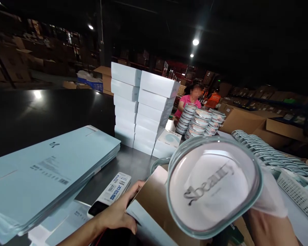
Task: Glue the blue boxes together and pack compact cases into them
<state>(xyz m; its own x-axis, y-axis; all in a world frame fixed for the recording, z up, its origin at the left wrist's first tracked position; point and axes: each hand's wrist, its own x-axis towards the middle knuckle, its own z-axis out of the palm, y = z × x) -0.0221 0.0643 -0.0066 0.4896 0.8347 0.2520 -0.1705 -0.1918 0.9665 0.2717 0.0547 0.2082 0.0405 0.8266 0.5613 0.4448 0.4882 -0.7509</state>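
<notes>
Close to the camera is a clear oval glass-like container (215, 191) with a greenish rim, a pale inside and dark script lettering. Its face is tilted towards me, over the opening of a pale blue cardboard box (150, 218) with a brown inside. My right hand (269, 222) grips the container from its right side; a whitish see-through material lies between them, and most fingers are hidden. My left hand (120, 210) is closed around the left wall of the box, thumb and fingers apart across it. A white handheld device (114, 189) with printed labels lies beside that hand.
Flat pale blue box blanks (56, 160) are piled on the left of the dark table (92, 106). Stacked closed boxes (149, 112) stand ahead. More containers (201, 121) are stacked beyond, near a person in pink (186, 100). A white perforated basket (300, 194) sits right.
</notes>
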